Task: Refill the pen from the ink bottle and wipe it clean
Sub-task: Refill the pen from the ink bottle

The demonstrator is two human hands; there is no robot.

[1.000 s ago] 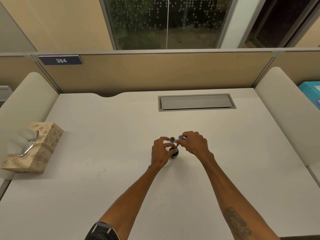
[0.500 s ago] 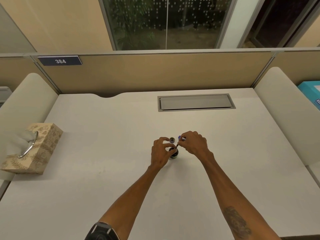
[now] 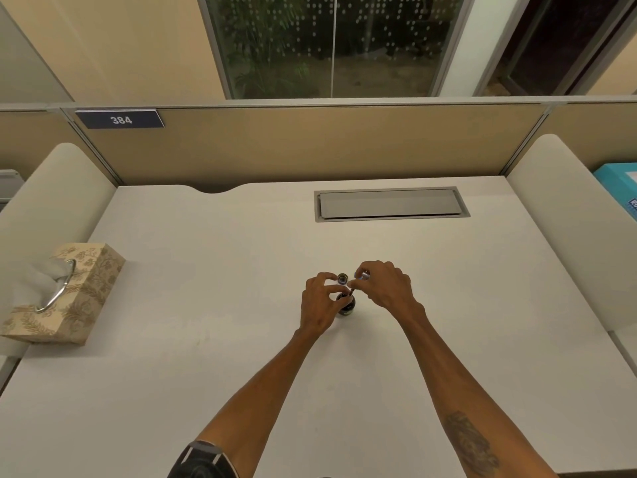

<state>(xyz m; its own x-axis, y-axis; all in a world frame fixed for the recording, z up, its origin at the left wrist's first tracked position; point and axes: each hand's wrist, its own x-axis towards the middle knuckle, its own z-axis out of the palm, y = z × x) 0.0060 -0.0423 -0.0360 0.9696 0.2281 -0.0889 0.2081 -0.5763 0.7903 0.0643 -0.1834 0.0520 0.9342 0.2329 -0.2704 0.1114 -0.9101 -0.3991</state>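
A small dark ink bottle point(image 3: 346, 304) stands open on the white desk point(image 3: 206, 305) in the middle. My left hand point(image 3: 319, 305) grips its left side with curled fingers. My right hand point(image 3: 386, 286) pinches a thin pen point(image 3: 358, 282) and holds it tilted, its dark tip down in the bottle's mouth and its pale blue upper end near my thumb. The bottle's round cap point(image 3: 343, 279) lies on the desk just behind the bottle, between my two hands.
A patterned tissue box point(image 3: 69, 294) with a tissue sticking out sits at the desk's left edge. A grey cable hatch point(image 3: 391, 204) is set into the desk at the back. Padded dividers flank both sides, and a blue box point(image 3: 620, 188) lies beyond the right one.
My right hand has lowered the pen slightly toward the bottle's mouth. My left hand stays on the bottle, and the cap has not moved.
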